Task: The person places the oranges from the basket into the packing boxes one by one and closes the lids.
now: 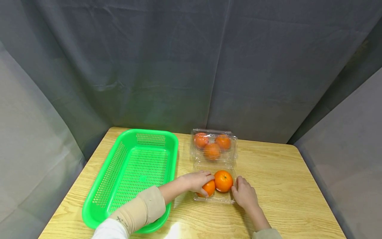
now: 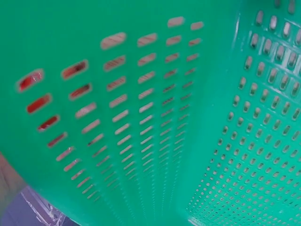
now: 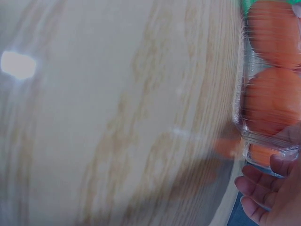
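An open clear plastic clamshell box lies on the table with its two halves front and back. My left hand reaches over the front half and holds an orange from above, the fingers curved around it. Right of that orange sits another orange, stem end up. Beside the front half's right edge is my right hand; its fingers are loosely bent, with fingertips at the box wall. In the right wrist view the right hand shows nothing between its fingers.
Three oranges show through the clear plastic of the box's back half. A green perforated basket stands to the left, and the left forearm passes over its near right rim. Grey curtains hang behind and beside the wooden table.
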`<action>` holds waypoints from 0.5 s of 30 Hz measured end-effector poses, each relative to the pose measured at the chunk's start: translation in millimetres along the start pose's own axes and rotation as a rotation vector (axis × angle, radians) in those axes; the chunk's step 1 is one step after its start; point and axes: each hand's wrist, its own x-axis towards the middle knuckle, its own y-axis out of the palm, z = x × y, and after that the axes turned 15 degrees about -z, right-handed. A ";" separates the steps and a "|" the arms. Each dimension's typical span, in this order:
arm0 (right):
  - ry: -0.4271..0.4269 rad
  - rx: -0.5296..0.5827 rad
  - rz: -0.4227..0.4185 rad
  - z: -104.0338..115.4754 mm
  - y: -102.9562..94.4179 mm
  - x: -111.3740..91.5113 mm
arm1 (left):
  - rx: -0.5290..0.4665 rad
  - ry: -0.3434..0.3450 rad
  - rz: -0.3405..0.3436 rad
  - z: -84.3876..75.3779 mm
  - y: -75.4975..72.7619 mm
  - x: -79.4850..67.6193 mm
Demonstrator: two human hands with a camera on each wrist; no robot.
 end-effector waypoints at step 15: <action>0.006 -0.001 0.009 0.1 0.4 0.1 | 0.108 0.048 -0.283 16.2 -17.3 5.7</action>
